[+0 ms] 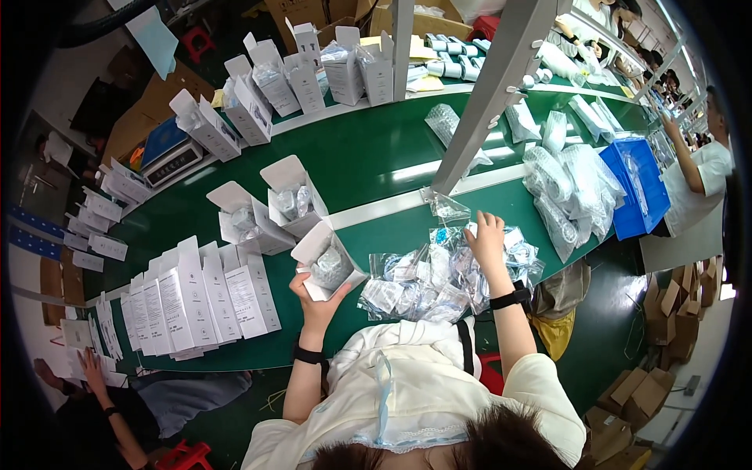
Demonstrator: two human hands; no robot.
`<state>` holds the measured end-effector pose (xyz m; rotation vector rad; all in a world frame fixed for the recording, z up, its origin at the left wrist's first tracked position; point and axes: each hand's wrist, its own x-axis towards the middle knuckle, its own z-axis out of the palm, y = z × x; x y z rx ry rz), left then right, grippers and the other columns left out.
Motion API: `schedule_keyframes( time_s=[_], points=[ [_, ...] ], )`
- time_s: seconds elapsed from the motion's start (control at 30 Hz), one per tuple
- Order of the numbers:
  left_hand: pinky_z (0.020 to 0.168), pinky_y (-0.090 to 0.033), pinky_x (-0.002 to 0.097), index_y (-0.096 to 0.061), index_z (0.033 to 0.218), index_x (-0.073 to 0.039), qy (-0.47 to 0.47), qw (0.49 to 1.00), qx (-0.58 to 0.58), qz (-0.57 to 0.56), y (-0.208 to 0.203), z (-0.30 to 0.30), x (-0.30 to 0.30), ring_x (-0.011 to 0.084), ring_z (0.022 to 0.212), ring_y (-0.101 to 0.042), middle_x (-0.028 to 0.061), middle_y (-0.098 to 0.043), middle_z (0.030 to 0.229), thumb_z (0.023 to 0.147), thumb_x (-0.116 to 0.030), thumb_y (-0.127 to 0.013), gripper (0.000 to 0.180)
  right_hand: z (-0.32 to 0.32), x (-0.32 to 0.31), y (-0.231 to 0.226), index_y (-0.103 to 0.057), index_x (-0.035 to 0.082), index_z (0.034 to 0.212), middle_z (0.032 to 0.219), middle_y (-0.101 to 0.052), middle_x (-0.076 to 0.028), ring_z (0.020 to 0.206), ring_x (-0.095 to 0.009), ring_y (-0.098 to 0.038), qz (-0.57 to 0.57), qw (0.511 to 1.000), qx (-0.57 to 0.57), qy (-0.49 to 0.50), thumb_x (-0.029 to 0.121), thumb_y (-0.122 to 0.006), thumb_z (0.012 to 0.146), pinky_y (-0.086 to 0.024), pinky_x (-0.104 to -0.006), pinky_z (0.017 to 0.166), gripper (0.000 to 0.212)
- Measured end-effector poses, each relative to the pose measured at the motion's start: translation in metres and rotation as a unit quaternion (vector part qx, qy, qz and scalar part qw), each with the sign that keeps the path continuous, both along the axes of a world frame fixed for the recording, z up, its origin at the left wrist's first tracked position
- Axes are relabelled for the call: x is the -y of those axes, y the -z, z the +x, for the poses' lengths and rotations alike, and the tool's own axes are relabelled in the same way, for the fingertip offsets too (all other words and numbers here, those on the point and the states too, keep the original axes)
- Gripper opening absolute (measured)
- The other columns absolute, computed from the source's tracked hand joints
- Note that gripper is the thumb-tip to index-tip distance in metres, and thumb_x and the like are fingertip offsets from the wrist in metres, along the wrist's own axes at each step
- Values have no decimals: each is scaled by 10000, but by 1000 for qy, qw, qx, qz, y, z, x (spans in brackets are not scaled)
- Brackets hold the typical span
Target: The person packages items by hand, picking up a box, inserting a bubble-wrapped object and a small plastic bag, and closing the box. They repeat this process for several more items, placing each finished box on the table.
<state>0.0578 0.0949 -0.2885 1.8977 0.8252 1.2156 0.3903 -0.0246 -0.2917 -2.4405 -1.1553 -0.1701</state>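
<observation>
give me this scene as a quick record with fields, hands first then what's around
left hand: holding an open white box, bubble-wrapped item inside
right hand: over small clear bags; grip unclear
left side: row of white boxes
right side: bubble-wrapped packs beside a blue bin
surface: green tabletop

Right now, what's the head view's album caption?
Left hand holds an open white box; right hand is over clear packets.
</observation>
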Motion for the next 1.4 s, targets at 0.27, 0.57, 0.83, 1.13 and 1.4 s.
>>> schedule_keyframes(
  time_s=[0.27, 0.57, 0.83, 1.13, 1.4],
  points=[
    [861, -391, 355, -420, 1093, -40, -21, 994, -102, 22, -60, -9, -6, 285, 1021, -459, 156, -404, 1144, 603, -135, -779, 615, 24, 17, 23, -535, 64, 1061, 987, -565, -115, 942, -292, -496, -71, 997, 3, -1, 137, -677, 674, -398, -439, 779, 418],
    [617, -426, 292, -605, 759, 16, -78, 976, -203, -15, -90, -3, -15, 236, 675, -542, 119, -568, 842, 618, -13, -693, 169, -57, -29, -85, -448, 51, 1157, 926, -539, -77, 802, -128, -536, 360, 852, -364, -107, 14, -624, 762, -447, -229, 679, 434],
    [592, -445, 296, -602, 717, 45, -126, 977, -145, -96, -90, 1, -25, 283, 618, -574, 135, -581, 684, 624, -2, -676, 128, -184, -80, -107, -552, 50, 931, 986, -496, -89, 886, -217, -533, 324, 826, -223, -404, 4, -672, 671, -453, -283, 778, 290],
    [574, -439, 279, -606, 731, 45, -108, 979, -119, -125, -85, -1, -25, 232, 617, -588, 137, -610, 738, 650, -4, -662, 110, -184, -87, -94, -588, 62, 840, 1000, -501, -56, 1039, -248, -456, 58, 842, 85, -530, 262, -685, 650, -274, -515, 972, 293],
    [532, -403, 273, -600, 729, 49, -82, 983, -113, -119, -87, 8, -29, 190, 581, -542, 107, -602, 718, 668, -10, -656, 101, -185, -77, -65, -598, 74, 855, 1095, -476, -51, 1146, -276, -363, 93, 860, 20, -501, 320, -671, 658, -215, -557, 992, 323]
  ],
)
